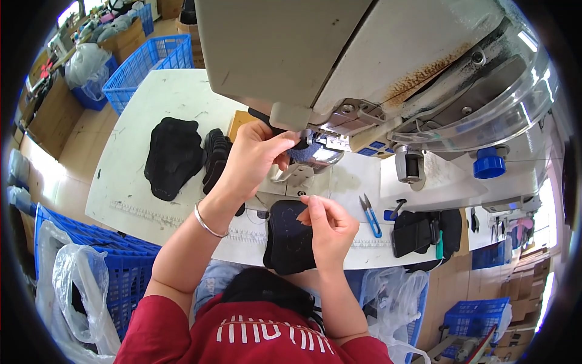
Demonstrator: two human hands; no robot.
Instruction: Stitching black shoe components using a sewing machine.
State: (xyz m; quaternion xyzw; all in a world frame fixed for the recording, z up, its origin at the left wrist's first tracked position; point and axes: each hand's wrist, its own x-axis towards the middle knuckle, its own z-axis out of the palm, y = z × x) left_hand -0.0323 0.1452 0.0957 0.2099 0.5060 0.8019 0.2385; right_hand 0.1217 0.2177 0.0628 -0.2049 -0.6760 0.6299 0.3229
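My left hand (pixel 257 151), with a metal bangle at the wrist, is closed at the head of a sewing machine (pixel 357 115). Its thumb and finger pinch a small dark fabric piece (pixel 303 150) beside the needle area; the fingers hide part of it. Lower down, my right hand (pixel 330 227) has thumb and forefinger pressed together. Whatever that pinch holds, if anything, is too small to see. Under those fingertips a black padded piece (pixel 290 242) with faint curved stitching lies at the table's near edge.
On the white table (pixel 133 145) lie another black padded piece (pixel 173 159), a stack of black pieces (pixel 215 159) and blue-handled thread snips (pixel 371 217). A dark phone (pixel 412 238) rests at right. Blue crates (pixel 151 57) stand around the table, some with plastic bags.
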